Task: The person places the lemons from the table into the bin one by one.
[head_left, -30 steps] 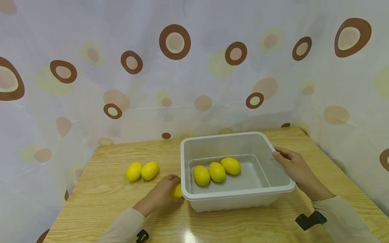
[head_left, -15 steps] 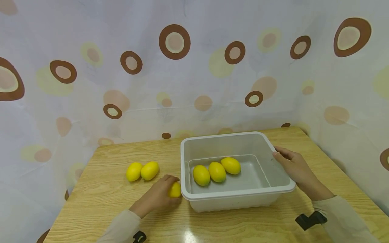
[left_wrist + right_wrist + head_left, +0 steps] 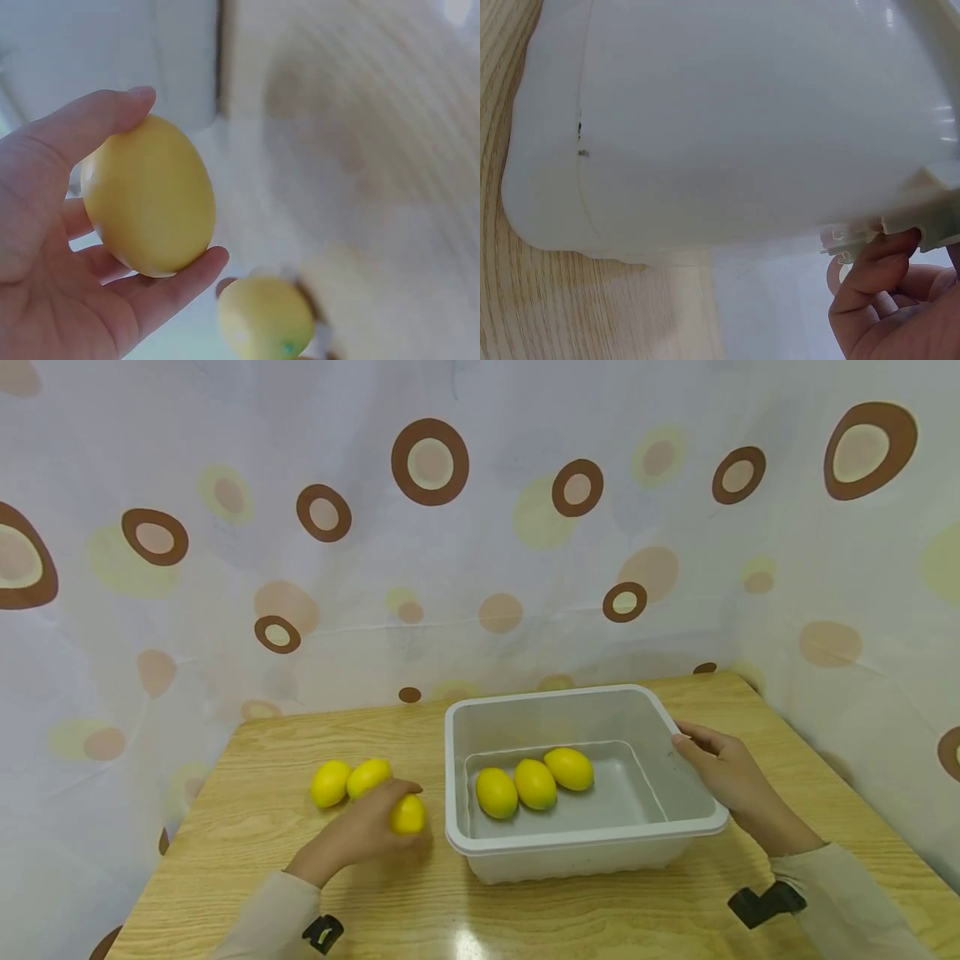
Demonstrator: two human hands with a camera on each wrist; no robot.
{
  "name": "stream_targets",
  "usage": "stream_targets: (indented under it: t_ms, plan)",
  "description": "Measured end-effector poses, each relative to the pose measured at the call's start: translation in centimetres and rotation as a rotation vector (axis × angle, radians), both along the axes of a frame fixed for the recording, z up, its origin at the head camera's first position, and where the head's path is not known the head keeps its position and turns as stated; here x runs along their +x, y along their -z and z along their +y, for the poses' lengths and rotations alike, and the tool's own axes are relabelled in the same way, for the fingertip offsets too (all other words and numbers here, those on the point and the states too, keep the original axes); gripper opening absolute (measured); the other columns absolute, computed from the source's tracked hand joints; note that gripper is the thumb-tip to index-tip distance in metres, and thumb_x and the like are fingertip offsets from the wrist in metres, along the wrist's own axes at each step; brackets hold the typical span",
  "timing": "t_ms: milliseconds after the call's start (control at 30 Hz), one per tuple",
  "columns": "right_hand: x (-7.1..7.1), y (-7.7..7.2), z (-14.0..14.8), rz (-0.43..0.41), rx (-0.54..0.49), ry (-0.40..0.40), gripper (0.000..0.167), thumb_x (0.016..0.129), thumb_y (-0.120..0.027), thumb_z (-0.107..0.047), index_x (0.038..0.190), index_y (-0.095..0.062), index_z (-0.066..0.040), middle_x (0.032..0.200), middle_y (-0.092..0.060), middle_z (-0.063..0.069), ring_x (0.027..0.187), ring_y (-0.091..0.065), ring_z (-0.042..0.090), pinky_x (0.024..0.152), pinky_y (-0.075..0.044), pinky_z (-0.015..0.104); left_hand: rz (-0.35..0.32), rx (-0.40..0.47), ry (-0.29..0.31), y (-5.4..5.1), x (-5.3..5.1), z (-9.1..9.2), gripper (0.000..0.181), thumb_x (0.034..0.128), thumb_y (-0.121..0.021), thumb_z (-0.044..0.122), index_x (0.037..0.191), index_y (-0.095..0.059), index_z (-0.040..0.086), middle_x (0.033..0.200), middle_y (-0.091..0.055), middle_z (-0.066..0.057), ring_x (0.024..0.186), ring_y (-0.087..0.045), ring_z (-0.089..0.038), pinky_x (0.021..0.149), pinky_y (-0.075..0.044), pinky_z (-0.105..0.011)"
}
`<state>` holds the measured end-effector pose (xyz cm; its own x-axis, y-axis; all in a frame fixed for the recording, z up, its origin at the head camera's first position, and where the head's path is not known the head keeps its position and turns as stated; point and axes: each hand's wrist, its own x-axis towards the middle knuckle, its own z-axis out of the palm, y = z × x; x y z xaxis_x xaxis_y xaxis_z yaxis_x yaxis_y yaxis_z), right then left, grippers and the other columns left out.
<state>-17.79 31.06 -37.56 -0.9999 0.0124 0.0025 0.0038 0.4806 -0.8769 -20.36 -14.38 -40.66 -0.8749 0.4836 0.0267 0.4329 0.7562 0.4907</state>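
The left hand [image 3: 367, 825] is clamped on a lemon [image 3: 408, 815], thumb on one side and fingers round the other, left of the tub [image 3: 581, 837] and apart from it. The lemon appears to be off the table [image 3: 225, 868], though its height is hard to judge. Smooth and rounded, it will probably roll if let slip, so a grip on opposite sides, firm but without squeezing, should serve best. The hand is right beside two loose lemons [image 3: 331, 783], so a little extra height would avoid knocking them; the tub's rim deserves the same care. The right hand [image 3: 729, 774] grips that rim at the right end, thumb on top and fingers beneath, a sound way to steady the tub without tipping it; light pressure should be enough. Three lemons [image 3: 536, 785] lie inside, toward the left. In the head view the left hand is slightly blurred and covers part of the nearer loose lemon, and the right fingertips are hidden; the right wrist view shows those fingers curled at the rim, cut off by the frame's edge. The left wrist view is hazy: another lemon [image 3: 262, 319] shows low down, but which one is hard to tell.
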Motion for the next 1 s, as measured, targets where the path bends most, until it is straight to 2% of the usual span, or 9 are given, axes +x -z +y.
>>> stream_targets:
  t_ms: [267, 567, 800, 1000]
  plan:
    - [-0.8, -0.3, 0.4, 0.006, 0.008, -0.009, 0.064, 0.102, -0.042, -0.04, 0.146, -0.032, 0.005, 0.128, -0.049, 0.03, 0.088, -0.06, 0.009, 0.069, -0.056, 0.031, 0.084, -0.03, -0.004, -2.3, -0.4, -0.5, 0.061, 0.0737, -0.083, 0.023, 0.126, -0.057, 0.006, 0.125, -0.057, -0.014, 0.108, -0.057, -0.028, 0.09, -0.049, -0.046]
    - [-1.5, -0.4, 0.8, 0.006, 0.013, -0.028, 0.062, 0.102, -0.041, -0.039, 0.146, -0.032, 0.005, 0.133, -0.046, 0.03, 0.092, -0.057, 0.007, 0.071, -0.054, 0.028, 0.16, -0.066, -0.012, -4.1, 0.0, -0.2, 0.06, 0.0751, -0.081, 0.023, 0.126, -0.056, 0.004, 0.124, -0.057, -0.014, 0.104, -0.058, -0.028, 0.083, -0.052, -0.041]
    - [-1.7, -0.2, 0.9, 0.001, 0.014, -0.029, 0.062, 0.102, -0.04, -0.039, 0.146, -0.032, 0.005, 0.134, -0.045, 0.03, 0.094, -0.057, 0.009, 0.072, -0.054, 0.028, 0.253, -0.039, 0.038, -6.2, 0.3, 0.7, 0.059, 0.0756, -0.08, 0.019, 0.126, -0.055, 0.003, 0.121, -0.056, -0.014, 0.098, -0.058, -0.026, 0.077, -0.053, -0.036]
    - [-1.7, 0.0, 1.0, 0.009, 0.026, -0.03, 0.063, 0.102, -0.041, -0.039, 0.146, -0.032, 0.005, 0.133, -0.047, 0.03, 0.092, -0.057, 0.008, 0.071, -0.054, 0.028, 0.337, 0.008, 0.085, -7.9, 0.5, 2.2, 0.059, 0.0749, -0.082, 0.02, 0.126, -0.055, 0.005, 0.119, -0.056, -0.011, 0.098, -0.057, -0.023, 0.078, -0.053, -0.037]
